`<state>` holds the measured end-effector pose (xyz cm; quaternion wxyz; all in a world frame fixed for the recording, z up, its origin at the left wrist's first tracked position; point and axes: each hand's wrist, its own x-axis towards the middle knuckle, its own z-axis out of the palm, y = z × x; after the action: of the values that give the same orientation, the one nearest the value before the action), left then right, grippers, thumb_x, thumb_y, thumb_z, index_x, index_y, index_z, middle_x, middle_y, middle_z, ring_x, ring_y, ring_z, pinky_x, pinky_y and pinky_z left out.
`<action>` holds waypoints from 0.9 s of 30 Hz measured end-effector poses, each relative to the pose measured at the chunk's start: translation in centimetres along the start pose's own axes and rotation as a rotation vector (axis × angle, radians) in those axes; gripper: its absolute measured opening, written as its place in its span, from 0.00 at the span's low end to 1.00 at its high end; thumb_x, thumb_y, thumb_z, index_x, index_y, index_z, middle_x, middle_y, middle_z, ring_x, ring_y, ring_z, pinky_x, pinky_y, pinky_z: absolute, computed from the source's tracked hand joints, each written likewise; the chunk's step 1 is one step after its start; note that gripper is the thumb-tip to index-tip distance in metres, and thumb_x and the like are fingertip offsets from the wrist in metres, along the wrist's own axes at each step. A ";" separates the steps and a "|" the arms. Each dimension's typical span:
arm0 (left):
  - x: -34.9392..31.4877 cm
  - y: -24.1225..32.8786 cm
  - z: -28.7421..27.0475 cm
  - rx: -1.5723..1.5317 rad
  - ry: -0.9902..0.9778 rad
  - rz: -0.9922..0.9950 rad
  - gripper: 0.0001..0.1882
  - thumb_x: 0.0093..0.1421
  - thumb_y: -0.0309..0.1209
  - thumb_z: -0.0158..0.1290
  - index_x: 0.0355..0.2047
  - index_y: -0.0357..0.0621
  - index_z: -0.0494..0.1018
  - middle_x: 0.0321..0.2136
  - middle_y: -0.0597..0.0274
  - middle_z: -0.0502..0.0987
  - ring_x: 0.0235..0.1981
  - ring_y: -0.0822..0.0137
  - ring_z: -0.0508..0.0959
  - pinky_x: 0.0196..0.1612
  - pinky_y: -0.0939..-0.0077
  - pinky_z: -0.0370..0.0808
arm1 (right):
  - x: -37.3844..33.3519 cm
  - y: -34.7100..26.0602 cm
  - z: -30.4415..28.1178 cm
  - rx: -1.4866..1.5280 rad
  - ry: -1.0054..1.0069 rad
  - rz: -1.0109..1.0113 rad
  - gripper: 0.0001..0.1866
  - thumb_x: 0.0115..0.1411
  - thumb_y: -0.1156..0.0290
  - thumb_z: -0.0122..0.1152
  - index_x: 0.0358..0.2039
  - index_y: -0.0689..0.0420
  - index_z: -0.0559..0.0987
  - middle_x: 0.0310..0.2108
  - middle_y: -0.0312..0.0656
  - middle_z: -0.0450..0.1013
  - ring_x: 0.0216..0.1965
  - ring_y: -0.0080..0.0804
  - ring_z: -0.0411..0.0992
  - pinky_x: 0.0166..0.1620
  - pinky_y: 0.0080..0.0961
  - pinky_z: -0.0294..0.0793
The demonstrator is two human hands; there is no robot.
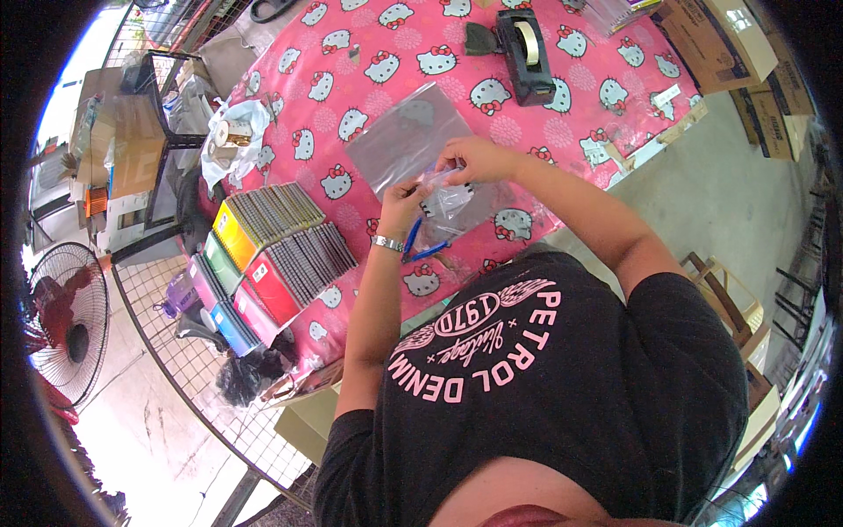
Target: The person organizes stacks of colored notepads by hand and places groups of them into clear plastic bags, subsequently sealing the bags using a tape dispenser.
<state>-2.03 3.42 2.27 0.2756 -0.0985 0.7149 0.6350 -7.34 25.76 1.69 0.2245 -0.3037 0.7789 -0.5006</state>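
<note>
Over the pink tablecloth, both my hands pinch the top edge of a small clear plastic bag. My left hand, with a metal watch on its wrist, has its fingers closed at the bag's left corner. To its right, my right hand grips the same edge between thumb and fingers. A larger clear plastic bag lies flat beneath and beyond them. Just below my left hand is a blue-handled tool, perhaps scissors; the small bag covers part of it. What the small bag contains is hard to make out.
Stacks of spiral notebooks stand at the table's left. A black tape dispenser sits at the far side. A white plastic bag with a tape roll rests at the left edge. Cardboard boxes stand far right, a fan far left.
</note>
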 end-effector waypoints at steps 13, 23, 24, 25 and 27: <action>-5.2 2.8 1.8 0.722 0.110 0.572 0.22 0.46 0.24 0.57 0.45 0.41 0.73 0.37 0.55 0.74 0.38 0.57 0.74 0.42 0.68 0.71 | -3.2 -4.2 -0.8 -0.173 0.046 -0.199 0.25 0.46 0.71 0.63 0.48 0.56 0.72 0.33 0.43 0.69 0.38 0.39 0.70 0.42 0.33 0.70; -4.8 -0.8 3.3 0.991 0.254 0.744 0.18 0.45 0.26 0.58 0.40 0.41 0.75 0.39 0.57 0.74 0.44 0.55 0.72 0.50 0.65 0.66 | -3.5 -2.9 2.1 -0.581 0.098 -0.378 0.15 0.45 0.64 0.63 0.32 0.56 0.75 0.38 0.40 0.68 0.43 0.39 0.67 0.47 0.38 0.65; -4.8 -0.8 3.3 0.948 0.274 0.731 0.17 0.45 0.25 0.58 0.39 0.41 0.76 0.37 0.57 0.75 0.42 0.56 0.72 0.48 0.66 0.67 | -3.6 -3.3 2.5 -0.562 0.164 -0.373 0.13 0.45 0.64 0.63 0.30 0.55 0.75 0.38 0.40 0.67 0.43 0.38 0.67 0.47 0.39 0.64; -4.8 -0.7 3.3 0.905 0.293 0.719 0.16 0.45 0.25 0.58 0.38 0.41 0.76 0.36 0.58 0.75 0.40 0.56 0.73 0.46 0.66 0.68 | -3.8 -3.6 2.6 -0.518 0.191 -0.270 0.11 0.45 0.63 0.63 0.29 0.54 0.76 0.38 0.39 0.67 0.43 0.38 0.66 0.48 0.40 0.62; -4.5 -1.0 3.4 0.795 0.358 0.688 0.15 0.46 0.24 0.58 0.37 0.42 0.77 0.33 0.60 0.76 0.37 0.58 0.74 0.42 0.67 0.70 | -4.0 -4.6 2.7 -0.431 0.245 -0.066 0.09 0.46 0.62 0.62 0.26 0.52 0.77 0.39 0.38 0.66 0.43 0.37 0.65 0.48 0.41 0.59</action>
<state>3.10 5.54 3.64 -0.0572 0.1459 0.9262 0.3428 -1.57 25.34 5.05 0.0418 -0.3071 0.8787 -0.3631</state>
